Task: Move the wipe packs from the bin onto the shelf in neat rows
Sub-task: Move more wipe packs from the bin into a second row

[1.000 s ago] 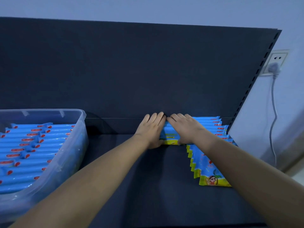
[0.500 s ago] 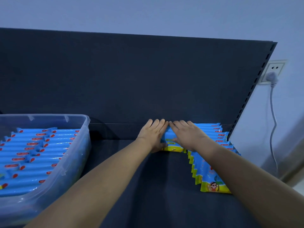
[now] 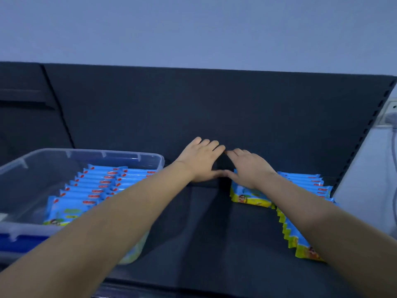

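Pale blue-grey wall up top, plain and dim. Far right, right at the edge, there's a white wall socket with a plug seated in it, its pale cable dropping down the wall. Far left, a neighbouring dark shelving bay.

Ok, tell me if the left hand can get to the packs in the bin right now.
Probably yes. The left hand holds nothing, the bin has no lid, and its wipe packs lie exposed left of that arm, nothing between.

No text is legible; the red labels on the wipe packs are too blurred to read.
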